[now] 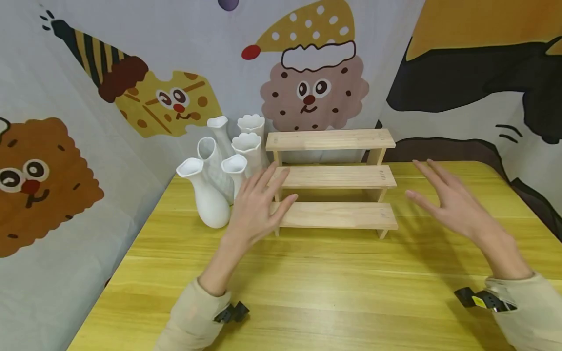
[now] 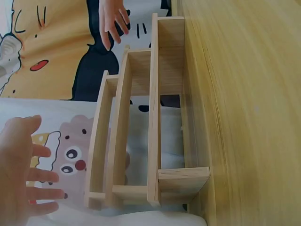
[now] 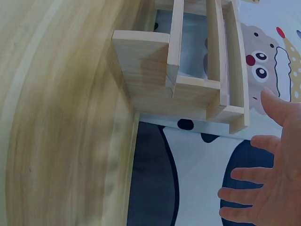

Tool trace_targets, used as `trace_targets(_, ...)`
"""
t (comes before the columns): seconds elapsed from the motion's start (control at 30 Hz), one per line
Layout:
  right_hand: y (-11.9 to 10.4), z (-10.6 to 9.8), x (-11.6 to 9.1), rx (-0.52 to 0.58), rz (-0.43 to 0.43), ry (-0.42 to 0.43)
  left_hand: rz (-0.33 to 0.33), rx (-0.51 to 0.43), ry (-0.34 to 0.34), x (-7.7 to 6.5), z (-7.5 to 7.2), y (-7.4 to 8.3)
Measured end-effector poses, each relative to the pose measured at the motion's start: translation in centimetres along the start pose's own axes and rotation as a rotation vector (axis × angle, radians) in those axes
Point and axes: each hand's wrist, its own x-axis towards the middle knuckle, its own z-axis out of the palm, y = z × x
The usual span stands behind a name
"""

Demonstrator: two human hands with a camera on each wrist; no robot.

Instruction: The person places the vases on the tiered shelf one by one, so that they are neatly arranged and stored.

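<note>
A three-tier wooden stand (image 1: 338, 176) is at the back of the table, its tiers rising away from me. Left of it several white vases (image 1: 212, 197) of differing shapes are grouped close together. My left hand (image 1: 259, 204) is over the stand's left end, beside the vases, with its fingers extended and nothing held. To the right of the stand my right hand (image 1: 456, 207) hovers, fingers spread and holding nothing. In the right wrist view the right hand (image 3: 277, 174) is apart from the stand (image 3: 146, 61).
The yellow wood-grain table (image 1: 307, 292) reaches back to a cloth backdrop (image 1: 175, 29) printed with cartoon figures. Small black devices (image 1: 232, 312) are strapped at both sleeves.
</note>
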Motion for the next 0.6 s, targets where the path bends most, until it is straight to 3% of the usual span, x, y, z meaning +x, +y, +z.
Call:
trace_targets(0.3, -0.6, 1.0, 0.1, 0.086, -0.029, -0.046, -0.002, -0.061, 0.124, -0.2, -0.7, -0.2)
trace_targets(0.6, -0.8, 2.2, 0.1, 0.118, -0.063, -0.073, -0.024, -0.062, 0.301, -0.8, -1.3, -0.9)
